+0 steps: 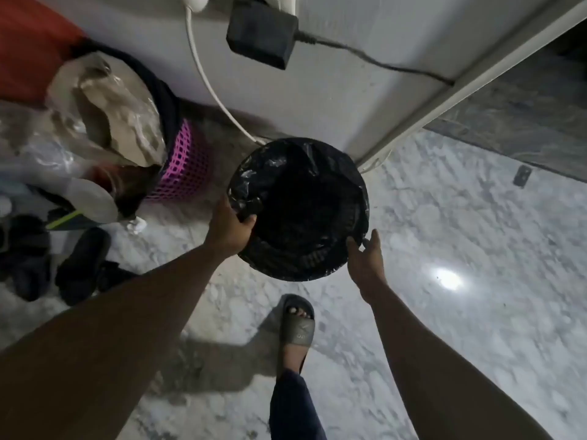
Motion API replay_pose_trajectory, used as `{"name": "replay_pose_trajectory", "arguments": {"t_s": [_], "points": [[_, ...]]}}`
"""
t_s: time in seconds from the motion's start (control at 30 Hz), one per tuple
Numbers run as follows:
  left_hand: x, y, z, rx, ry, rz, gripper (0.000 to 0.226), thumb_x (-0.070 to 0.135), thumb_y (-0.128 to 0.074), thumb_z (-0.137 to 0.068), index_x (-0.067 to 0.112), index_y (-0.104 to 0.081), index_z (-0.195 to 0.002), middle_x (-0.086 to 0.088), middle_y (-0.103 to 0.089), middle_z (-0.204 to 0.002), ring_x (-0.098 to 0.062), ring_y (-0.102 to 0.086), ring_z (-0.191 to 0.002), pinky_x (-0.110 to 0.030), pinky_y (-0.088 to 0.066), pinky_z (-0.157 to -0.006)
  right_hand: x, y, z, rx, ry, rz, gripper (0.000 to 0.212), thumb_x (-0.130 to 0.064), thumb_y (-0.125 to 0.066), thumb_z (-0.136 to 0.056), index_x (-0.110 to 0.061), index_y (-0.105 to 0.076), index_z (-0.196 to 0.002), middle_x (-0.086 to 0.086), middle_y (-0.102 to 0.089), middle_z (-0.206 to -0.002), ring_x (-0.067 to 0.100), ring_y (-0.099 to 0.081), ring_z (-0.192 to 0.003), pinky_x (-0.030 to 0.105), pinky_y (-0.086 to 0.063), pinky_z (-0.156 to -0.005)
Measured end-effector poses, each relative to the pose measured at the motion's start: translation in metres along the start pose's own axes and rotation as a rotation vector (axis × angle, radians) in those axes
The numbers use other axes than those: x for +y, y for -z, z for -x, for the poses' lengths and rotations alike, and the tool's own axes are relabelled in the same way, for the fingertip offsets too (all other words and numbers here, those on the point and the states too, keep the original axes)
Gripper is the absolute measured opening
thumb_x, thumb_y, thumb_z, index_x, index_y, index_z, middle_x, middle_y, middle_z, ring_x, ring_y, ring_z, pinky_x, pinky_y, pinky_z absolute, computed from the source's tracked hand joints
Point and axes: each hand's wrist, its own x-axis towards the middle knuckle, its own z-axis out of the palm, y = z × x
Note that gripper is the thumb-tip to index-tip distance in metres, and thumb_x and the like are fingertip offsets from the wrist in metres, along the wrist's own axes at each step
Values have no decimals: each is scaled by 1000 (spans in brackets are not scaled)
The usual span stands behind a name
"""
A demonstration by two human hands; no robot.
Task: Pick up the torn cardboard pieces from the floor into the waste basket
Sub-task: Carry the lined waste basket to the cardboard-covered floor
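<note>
A round waste basket (pixel 333 185) lined with a black plastic bag stands on the marble floor next to the wall corner. Its inside is dark and I cannot see what lies in it. My left hand (pixel 229 224) grips the left rim, thumb over the bag's edge. My right hand (pixel 365 258) pinches the bag at the lower right rim. No torn cardboard pieces show anywhere on the floor in view.
A pink mesh basket (pixel 185 166) stuffed with clear plastic and paper stands to the left. Dark slippers (pixel 83 262) and clothes lie at the far left. A black adapter (pixel 262 34) and cables hang on the wall. My foot in a sandal (pixel 297 325) is below the basket.
</note>
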Motion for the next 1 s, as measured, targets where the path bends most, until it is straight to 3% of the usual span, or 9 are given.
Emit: {"name": "replay_pose_trajectory", "arguments": {"t_s": [0.13,0.2,0.27,0.37,0.5,0.57,0.67,0.8,1.0], "points": [[-10,-7,-18,-81,143,30,97,26,-71,-88,27,-2,-155,-1,-29,-157,-20,-36,-139,-36,-35,-112,9,-14,-19,18,-16,-139,76,-21,-65,-91,-22,-19,-151,-6,-59,-108,21,-62,-97,39,-55,-77],[-16,-9,-11,-73,112,-39,95,19,-68,-90,27,1,-156,-3,-27,-158,-22,-35,-141,-33,-34,-109,19,-21,-13,58,29,-97,49,-15,-66,-85,-28,-40,-124,-5,-66,-96,25,-67,-92,46,-60,-70],[-9,-8,6,-81,46,-164,91,18,-64,-92,28,-1,-157,-10,-24,-158,-27,-31,-142,-34,-32,-110,26,-14,-1,124,62,-37,42,-13,-62,-77,-39,-45,-105,-4,-66,-98,28,-64,-97,51,-60,-68],[4,12,39,-49,17,-226,88,23,-64,-93,26,-3,-157,-17,-24,-156,-33,-31,-141,-39,-33,-110,17,-8,30,125,97,22,52,-17,-59,-78,-48,-44,-117,-1,-59,-109,27,-57,-99,49,-57,-78],[8,54,91,-85,-68,-250,89,27,-64,-92,19,-4,-157,-24,-25,-151,-37,-35,-136,-42,-37,-105,4,-1,84,136,107,127,66,-17,-54,-92,-40,-28,-148,6,-43,-114,13,-42,-79,38,-46,-80],[17,99,134,-60,-84,-263,87,29,-63,-93,21,-4,-157,-25,-31,-144,-39,-45,-126,-42,-43,-96,-18,3,137,142,163,167,62,-20,-54,-94,-39,-29,-148,7,-42,-112,9,-42,-76,39,-50,-79],[14,142,190,-30,-88,-299,84,34,-60,-94,23,-5,-157,-22,-37,-139,-37,-53,-117,-41,-47,-89,-26,2,202,136,200,238,60,-30,-57,-93,-43,-29,-144,3,-41,-109,21,-55,-80,47,-57,-79],[15,178,222,-50,-19,-360,84,43,-55,-95,30,2,-156,-18,-26,-153,-34,-49,-126,-41,-49,-91,-37,0,254,172,238,281,59,-29,-57,-93,-42,-29,-144,2,-39,-107,26,-58,-79,47,-57,-80],[42,277,313,-10,-216,-386,83,45,-52,-96,34,6,-155,-14,-15,-160,-32,-37,-138,-44,-46,-100,-53,-10,397,352,280,130,67,-25,-59,-92,-36,-25,-150,8,-38,-116,32,-58,-88,49,-55,-87]]}}
